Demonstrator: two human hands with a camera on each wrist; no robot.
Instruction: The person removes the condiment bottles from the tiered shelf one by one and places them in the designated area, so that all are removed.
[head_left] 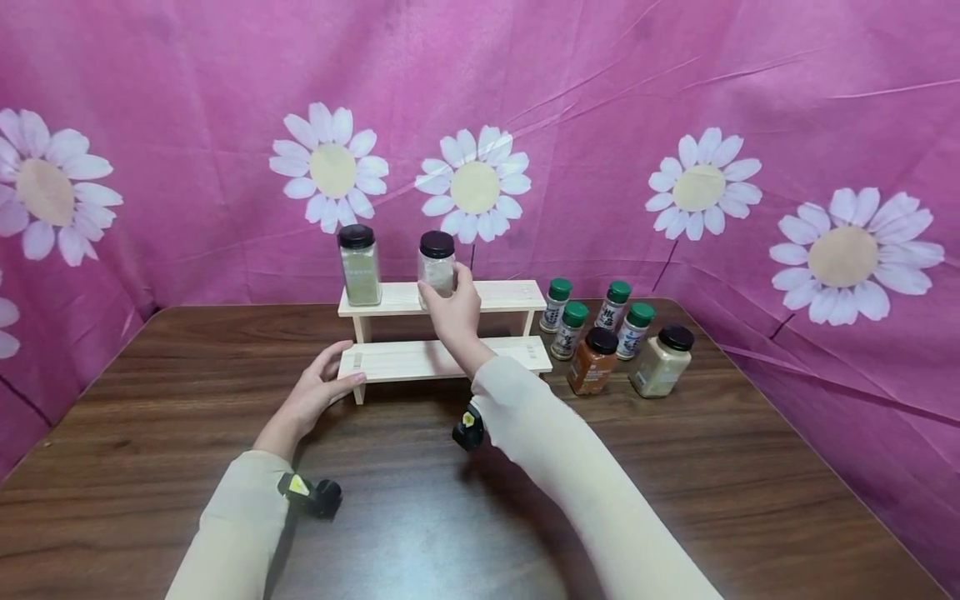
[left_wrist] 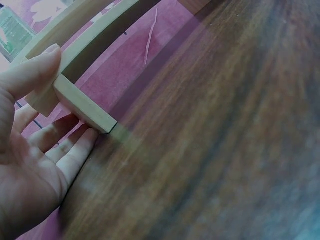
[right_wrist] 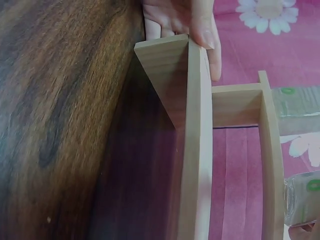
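Note:
A two-tier wooden rack (head_left: 438,360) stands on the table. On its upper shelf, my right hand (head_left: 455,312) grips a clear spice jar (head_left: 437,271) with a black lid and pale contents, thumb and fingers on either side. To its left on that shelf stands a second black-lidded jar (head_left: 362,271), filled with greenish powder. My left hand (head_left: 318,392) holds the left end of the lower shelf. In the left wrist view, the thumb lies against the shelf's edge and the other fingers (left_wrist: 75,155) rest by the rack's leg (left_wrist: 85,105).
Right of the rack stand several green-capped shaker bottles (head_left: 568,331), a black-lidded jar of orange-brown powder (head_left: 593,361) and a black-lidded jar of pale powder (head_left: 662,361). A pink cloth (head_left: 585,100) with printed daisies hangs behind the brown table (head_left: 405,517).

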